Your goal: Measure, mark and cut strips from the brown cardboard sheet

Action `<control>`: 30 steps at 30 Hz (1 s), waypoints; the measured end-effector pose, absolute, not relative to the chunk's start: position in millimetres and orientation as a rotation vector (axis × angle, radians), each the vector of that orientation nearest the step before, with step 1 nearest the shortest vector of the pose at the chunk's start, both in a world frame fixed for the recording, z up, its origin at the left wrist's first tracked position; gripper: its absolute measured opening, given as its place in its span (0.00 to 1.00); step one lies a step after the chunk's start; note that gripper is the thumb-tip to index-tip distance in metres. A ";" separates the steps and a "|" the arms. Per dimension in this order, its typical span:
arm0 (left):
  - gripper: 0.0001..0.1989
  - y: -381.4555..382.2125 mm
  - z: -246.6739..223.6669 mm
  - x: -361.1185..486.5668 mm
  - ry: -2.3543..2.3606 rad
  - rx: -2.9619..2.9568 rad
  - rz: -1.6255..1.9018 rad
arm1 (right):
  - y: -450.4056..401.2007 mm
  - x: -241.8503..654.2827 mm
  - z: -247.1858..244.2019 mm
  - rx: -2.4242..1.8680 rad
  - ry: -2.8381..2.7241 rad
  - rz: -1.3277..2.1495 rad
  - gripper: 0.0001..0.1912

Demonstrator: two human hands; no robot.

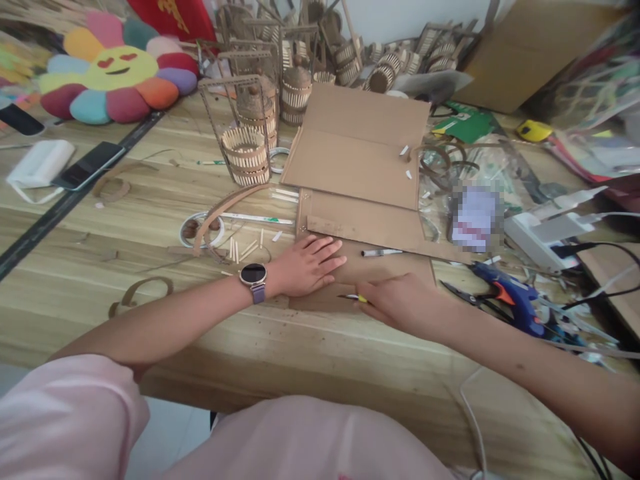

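Observation:
My left hand (pixel 309 265), with a watch (pixel 253 274) on its wrist, lies flat with fingers spread on the lower cardboard sheet (pixel 400 267). To its right, my right hand (pixel 400 303) is closed round a small yellow-handled knife (pixel 361 299), whose dark tip points left toward my left hand, over the cardboard near its front edge. A pen (pixel 381 253) lies on the sheet between and beyond the hands. Behind it a thin brown strip (pixel 350 232) rests across the cardboard. A larger cardboard piece (pixel 355 147) with a crease lies farther back.
Small wooden sticks (pixel 245 250) and a tape roll (pixel 201 230) lie left of the cardboard. A slatted bucket (pixel 246 157) stands behind them. Pliers (pixel 465 295), a blue glue gun (pixel 517 297) and a white power strip (pixel 535 233) are at right. A flower cushion (pixel 120 70) sits back left.

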State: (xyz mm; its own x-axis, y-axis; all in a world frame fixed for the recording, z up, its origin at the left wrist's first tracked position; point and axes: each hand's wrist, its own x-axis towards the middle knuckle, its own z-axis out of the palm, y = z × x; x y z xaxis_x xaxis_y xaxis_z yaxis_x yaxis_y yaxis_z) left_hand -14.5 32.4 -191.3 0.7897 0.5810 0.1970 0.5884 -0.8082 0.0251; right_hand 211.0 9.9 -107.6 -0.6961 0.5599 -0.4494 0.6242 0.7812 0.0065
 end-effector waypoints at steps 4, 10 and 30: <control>0.24 36.4 -189.8 -13.6 -0.925 -2.955 -0.216 | -6.7 173.9 -111.5 0.840 2.579 -0.121 0.12; 0.23 38.6 -192.4 -15.4 -0.924 -2.978 -0.273 | -14.8 141.2 -128.3 0.715 2.624 0.033 0.16; 0.23 37.8 -196.2 -16.4 -0.876 -2.942 -0.338 | -13.0 127.4 -126.4 0.634 2.556 0.076 0.18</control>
